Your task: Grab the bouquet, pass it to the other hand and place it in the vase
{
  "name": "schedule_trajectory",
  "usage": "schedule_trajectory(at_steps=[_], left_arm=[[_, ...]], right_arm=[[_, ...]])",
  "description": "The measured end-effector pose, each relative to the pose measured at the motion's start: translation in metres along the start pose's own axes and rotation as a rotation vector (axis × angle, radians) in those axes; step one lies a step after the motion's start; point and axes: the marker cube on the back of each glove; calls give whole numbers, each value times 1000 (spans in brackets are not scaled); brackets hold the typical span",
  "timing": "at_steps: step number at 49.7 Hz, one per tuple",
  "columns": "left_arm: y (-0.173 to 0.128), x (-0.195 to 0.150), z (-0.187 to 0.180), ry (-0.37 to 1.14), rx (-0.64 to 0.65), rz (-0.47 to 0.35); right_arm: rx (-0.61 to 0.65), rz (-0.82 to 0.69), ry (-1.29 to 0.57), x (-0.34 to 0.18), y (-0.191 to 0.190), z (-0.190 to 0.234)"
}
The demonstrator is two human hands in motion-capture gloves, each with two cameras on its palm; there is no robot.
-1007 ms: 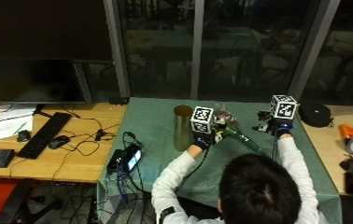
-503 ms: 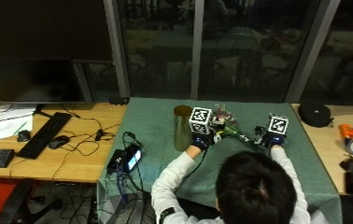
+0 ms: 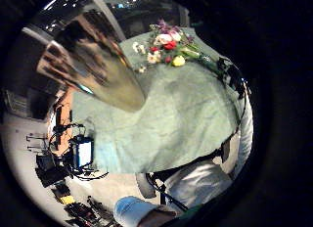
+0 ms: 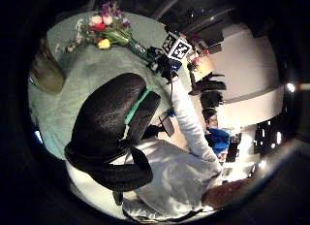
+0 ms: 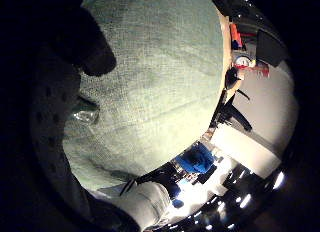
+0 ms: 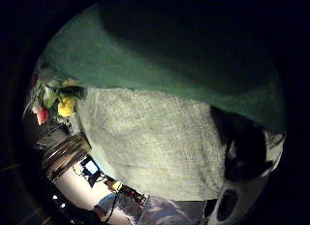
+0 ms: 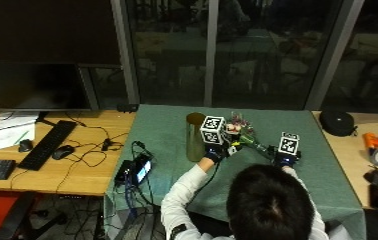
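From the outside view, the bouquet (image 7: pixel 241 134) lies on the green tablecloth (image 7: pixel 322 175), blooms just right of the tall vase (image 7: pixel 195 143), which stands upright. The left hand (image 7: pixel 213 149) hangs between vase and flowers; the right hand (image 7: pixel 285 157) sits down at the stem end. Whether either hand's fingers are curled I cannot tell from here.

Over to the left little-finger camera: the vase (image 3: pixel 93 60) looms close beside the palm, and the bouquet (image 3: pixel 168 46) rests on the cloth beyond it, with the other hand (image 3: pixel 230 75) at its stems.

Left thumb side: the blooms (image 4: pixel 104 31) lie flat on the cloth, the right hand (image 4: pixel 162 62) at the stem end, the person's head filling the middle.

Right little-finger side: mostly cloth (image 5: pixel 160 77), a dark fingertip (image 5: pixel 90 52) close above it.

Right thumb side: flower heads (image 6: pixel 58 101) at the cloth's edge, the vase (image 6: pixel 65 154) beside them.
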Motion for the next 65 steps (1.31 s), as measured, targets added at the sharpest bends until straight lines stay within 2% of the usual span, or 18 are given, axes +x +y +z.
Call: schedule_trajectory(at_steps=[7, 14, 17, 22, 25, 32, 38, 41, 46, 49, 54, 59, 65], left_arm=[[-1, -5, 4, 19, -38, -5], [-1, -11, 3, 23, -55, -28], [2, -11, 2, 39, -72, -26], [7, -9, 2, 77, -117, -10], [10, -5, 1, 92, -130, 10], [9, 1, 0, 99, -126, 26], [5, 9, -7, 143, -88, 45], [-6, 12, -9, 211, -40, 62], [-25, 18, -21, 391, 40, 62], [-35, 22, -30, 494, 75, 40], [-57, 32, -45, 676, 160, 13], [-74, 45, -54, 768, 205, 8], [-87, 69, -61, 841, 195, 30]], right_arm=[[-55, -31, -78, 2, 8, -6], [52, -51, -88, 5, 2, -12], [209, -62, -105, 6, -6, -16], [657, -2, -128, 16, -14, -35], [750, 1, -175, 18, -11, -43], [707, -108, -456, 10, 1, -54], [643, -47, -686, 16, 14, -66], [680, -132, -810, 12, 17, -80], [573, -211, -1085, -2, 39, -96], [578, -241, -1188, -9, 53, -107], [688, -314, -1292, -18, 67, -126], [755, -415, -1371, -27, 70, -138], [711, -389, -1393, -43, 88, -144]])
